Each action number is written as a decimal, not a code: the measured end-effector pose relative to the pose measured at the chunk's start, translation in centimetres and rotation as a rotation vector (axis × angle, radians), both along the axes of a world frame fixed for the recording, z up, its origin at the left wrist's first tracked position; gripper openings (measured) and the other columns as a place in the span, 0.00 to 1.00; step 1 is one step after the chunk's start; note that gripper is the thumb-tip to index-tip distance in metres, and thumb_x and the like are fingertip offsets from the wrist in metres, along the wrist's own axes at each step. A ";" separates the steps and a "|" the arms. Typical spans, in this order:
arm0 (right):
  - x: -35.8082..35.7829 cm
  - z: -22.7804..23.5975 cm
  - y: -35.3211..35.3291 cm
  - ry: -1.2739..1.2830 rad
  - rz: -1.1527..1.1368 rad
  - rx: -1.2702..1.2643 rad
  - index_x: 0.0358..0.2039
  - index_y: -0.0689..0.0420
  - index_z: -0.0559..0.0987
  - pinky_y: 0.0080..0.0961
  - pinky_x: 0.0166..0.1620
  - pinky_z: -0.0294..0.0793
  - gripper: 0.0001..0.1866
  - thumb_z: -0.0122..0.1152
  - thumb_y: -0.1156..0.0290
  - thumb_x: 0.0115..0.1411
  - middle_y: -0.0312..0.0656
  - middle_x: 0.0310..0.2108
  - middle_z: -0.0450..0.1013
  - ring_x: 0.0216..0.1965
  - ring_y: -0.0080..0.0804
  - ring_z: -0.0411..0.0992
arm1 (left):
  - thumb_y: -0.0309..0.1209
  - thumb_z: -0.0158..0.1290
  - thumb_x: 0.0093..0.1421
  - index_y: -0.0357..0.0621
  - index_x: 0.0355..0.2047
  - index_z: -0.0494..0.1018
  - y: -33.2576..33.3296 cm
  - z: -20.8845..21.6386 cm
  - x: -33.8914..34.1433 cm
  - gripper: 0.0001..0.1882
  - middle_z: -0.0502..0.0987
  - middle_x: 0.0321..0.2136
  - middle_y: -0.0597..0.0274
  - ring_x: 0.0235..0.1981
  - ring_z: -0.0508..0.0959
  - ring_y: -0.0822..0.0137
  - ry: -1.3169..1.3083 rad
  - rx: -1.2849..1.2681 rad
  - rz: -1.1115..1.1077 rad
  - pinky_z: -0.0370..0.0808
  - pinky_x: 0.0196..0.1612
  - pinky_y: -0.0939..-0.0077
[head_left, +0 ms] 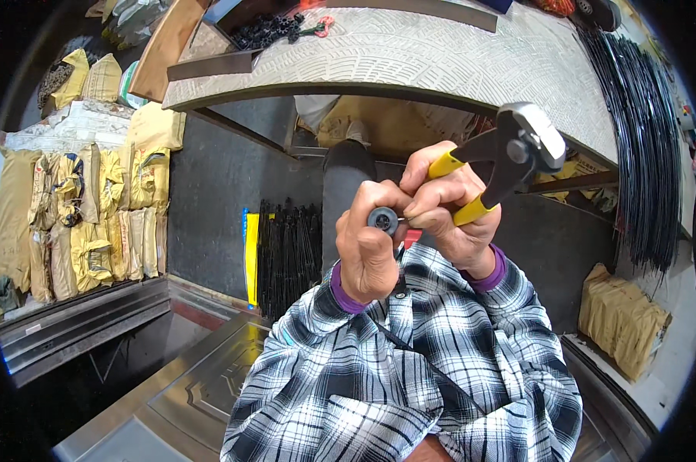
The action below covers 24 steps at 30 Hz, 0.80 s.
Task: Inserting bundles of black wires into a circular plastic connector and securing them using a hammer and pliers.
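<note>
In front of my chest, my left hand (pixel 367 250) is closed round a small round dark part (pixel 383 221) with a hollow, spoked-looking centre facing up. My right hand (pixel 455 208) grips end-cutting pincers (pixel 515 150) with yellow handles, their steel jaws pointing up and to the right. The thumb and forefinger of that same hand pinch something thin and pale (pixel 404 219) at the right side of the round part. Its far end is hidden by the fingers. Both hands nearly touch.
Ahead stands a pale patterned table (pixel 409 46) with small black parts (pixel 267 32) and red-handled scissors (pixel 317 29). Long black rods (pixel 640 138) hang over its right end. A bundle of black rods (pixel 289 254) lies on the floor. Wrapped packages (pixel 101 192) lie left, another package (pixel 621 319) right.
</note>
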State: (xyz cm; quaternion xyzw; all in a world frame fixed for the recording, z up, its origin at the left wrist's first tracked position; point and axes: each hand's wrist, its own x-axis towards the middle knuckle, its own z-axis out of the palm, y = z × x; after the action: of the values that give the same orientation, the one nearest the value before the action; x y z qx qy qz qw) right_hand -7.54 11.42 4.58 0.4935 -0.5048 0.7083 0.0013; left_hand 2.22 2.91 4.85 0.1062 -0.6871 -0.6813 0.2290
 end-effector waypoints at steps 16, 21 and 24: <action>1.0 -0.3 -0.1 -0.017 -0.047 0.026 0.24 0.61 0.76 0.21 0.30 0.68 0.08 0.63 0.70 0.49 0.44 0.32 0.66 0.28 0.26 0.66 | 0.56 0.30 0.60 0.36 0.30 0.63 -0.6 -0.7 -0.3 0.31 0.62 0.17 0.65 0.15 0.60 0.77 0.258 -0.095 -0.003 0.55 0.18 0.82; 1.5 -0.3 -0.7 -0.055 -0.050 0.015 0.23 0.61 0.76 0.22 0.30 0.67 0.09 0.62 0.68 0.50 0.43 0.30 0.66 0.29 0.27 0.66 | 0.56 0.29 0.60 0.36 0.30 0.62 -0.9 -1.5 0.2 0.31 0.62 0.16 0.64 0.14 0.60 0.77 0.228 -0.064 -0.017 0.55 0.17 0.81; 1.5 -0.4 -0.6 -0.019 -0.058 0.030 0.23 0.61 0.76 0.22 0.31 0.68 0.10 0.63 0.67 0.49 0.43 0.30 0.67 0.29 0.27 0.66 | 0.57 0.29 0.60 0.36 0.29 0.62 -0.8 -1.4 0.0 0.31 0.62 0.16 0.65 0.15 0.60 0.77 0.246 -0.075 -0.004 0.55 0.17 0.82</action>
State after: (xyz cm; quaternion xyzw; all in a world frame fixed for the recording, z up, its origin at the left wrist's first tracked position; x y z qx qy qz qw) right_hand -6.06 10.87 4.19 0.4720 -0.5296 0.7048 0.0098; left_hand 2.19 2.06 3.47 0.0119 -0.6789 -0.6636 0.3140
